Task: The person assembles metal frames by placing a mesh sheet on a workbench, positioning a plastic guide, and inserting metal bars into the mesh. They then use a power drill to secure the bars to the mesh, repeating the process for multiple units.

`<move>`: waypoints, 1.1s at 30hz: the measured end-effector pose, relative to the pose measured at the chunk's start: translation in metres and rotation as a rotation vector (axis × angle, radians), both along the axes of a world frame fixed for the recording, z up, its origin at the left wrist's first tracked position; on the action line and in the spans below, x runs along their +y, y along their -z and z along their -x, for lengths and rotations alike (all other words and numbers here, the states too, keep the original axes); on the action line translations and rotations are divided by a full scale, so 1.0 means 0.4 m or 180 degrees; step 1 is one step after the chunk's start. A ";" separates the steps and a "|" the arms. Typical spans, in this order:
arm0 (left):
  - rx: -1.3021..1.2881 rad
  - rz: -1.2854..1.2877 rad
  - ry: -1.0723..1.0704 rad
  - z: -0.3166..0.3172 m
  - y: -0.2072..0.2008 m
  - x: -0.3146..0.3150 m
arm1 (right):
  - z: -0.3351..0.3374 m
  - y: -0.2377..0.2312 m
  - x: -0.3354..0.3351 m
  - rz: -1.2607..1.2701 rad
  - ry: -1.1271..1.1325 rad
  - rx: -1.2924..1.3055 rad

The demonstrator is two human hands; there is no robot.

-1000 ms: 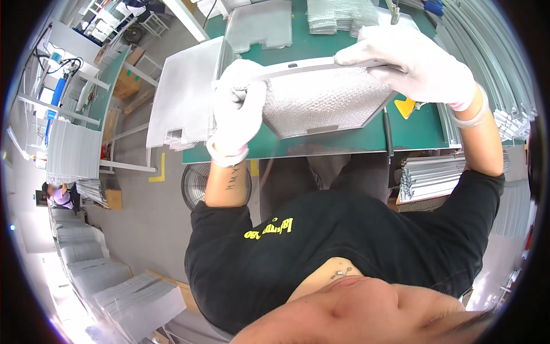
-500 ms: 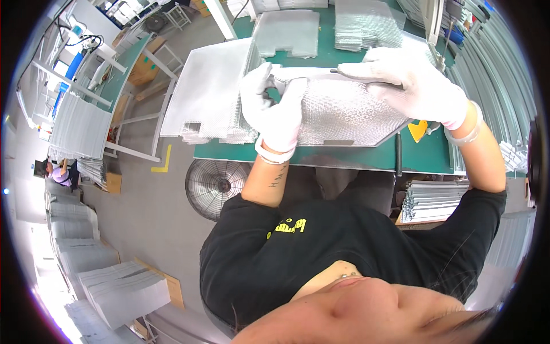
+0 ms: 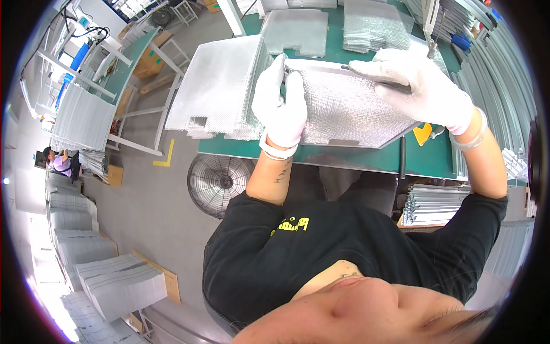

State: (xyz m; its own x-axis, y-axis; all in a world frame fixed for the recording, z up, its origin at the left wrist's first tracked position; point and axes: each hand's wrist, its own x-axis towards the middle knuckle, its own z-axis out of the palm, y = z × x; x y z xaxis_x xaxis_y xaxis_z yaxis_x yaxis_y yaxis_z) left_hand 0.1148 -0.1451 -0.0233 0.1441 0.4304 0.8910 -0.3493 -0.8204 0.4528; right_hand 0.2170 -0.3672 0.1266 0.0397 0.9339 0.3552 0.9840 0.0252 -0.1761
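A silvery metal mesh panel [image 3: 346,109] with a narrow rim strip is held up over the near part of the green bench [image 3: 269,147]. My left hand [image 3: 281,106], in a white glove, pinches its far left corner between thumb and fingers. Gloved as well, my right hand [image 3: 421,86] grips the far right part of the rim, thumb laid along the edge. A small dark piece shows at the right thumb's tip; its kind is unclear. The fingers under the panel are hidden. Left of my left hand lies a stack of mesh sheets [image 3: 217,80].
More mesh sheets [image 3: 295,31] and another stack [image 3: 375,26] lie farther back. A yellow scraper-like piece [image 3: 422,135] and a black bar [image 3: 403,157] are at the bench's near right. A floor fan [image 3: 220,183] stands at the left. Metal strips [image 3: 438,203] sit underneath.
My left fingers have closed in at the panel's left corner, where a gap showed before. The panel's far left corner has risen slightly and the panel tilts more. The view has shifted a little.
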 end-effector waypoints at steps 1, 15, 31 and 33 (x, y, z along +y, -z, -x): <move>-0.0114 0.0405 0.0388 0.002 -0.004 -0.006 | 0.002 0.000 -0.001 -0.0017 -0.0020 -0.0001; -0.0489 0.0959 0.2159 0.011 -0.035 -0.009 | 0.058 -0.052 0.088 0.0495 0.0266 0.0201; -0.0326 0.1016 0.2033 0.026 -0.040 -0.004 | 0.001 0.068 0.126 -0.0172 -0.0308 -0.0818; -0.0209 0.1288 0.2087 0.039 -0.046 -0.011 | -0.012 0.073 0.118 -0.0491 -0.0605 -0.0916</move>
